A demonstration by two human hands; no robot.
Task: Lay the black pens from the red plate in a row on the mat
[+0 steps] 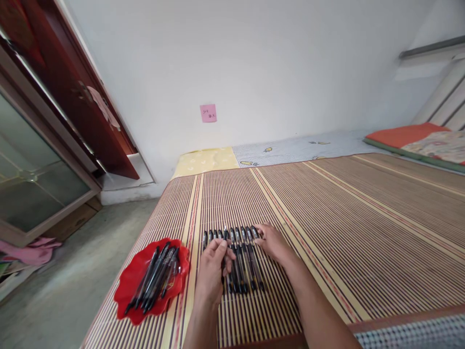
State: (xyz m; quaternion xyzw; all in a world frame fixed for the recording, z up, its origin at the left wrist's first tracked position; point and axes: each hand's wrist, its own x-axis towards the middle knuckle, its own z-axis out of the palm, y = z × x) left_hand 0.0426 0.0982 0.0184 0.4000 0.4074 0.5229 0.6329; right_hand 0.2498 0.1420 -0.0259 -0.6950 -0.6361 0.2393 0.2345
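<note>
White wall [290,72], plain, one pink sticky note [208,113] with dark handwriting. Bed [319,194] covered by a striped slatted mat, lengthwise bands of yellow and red; yellow cloth [207,161] and pale blue checked cloth [290,148] showing along the wall side. Folded bedding [410,135], orange and floral, green edge, at the far right; pale slatted frame [445,99] beyond. Dark red door [90,111], open, pink cloth [103,107] at the handle. Frosted-glass panel [32,169] in a pale frame, left. Grey floor [94,257], bare, smooth. Soft, even light
</note>
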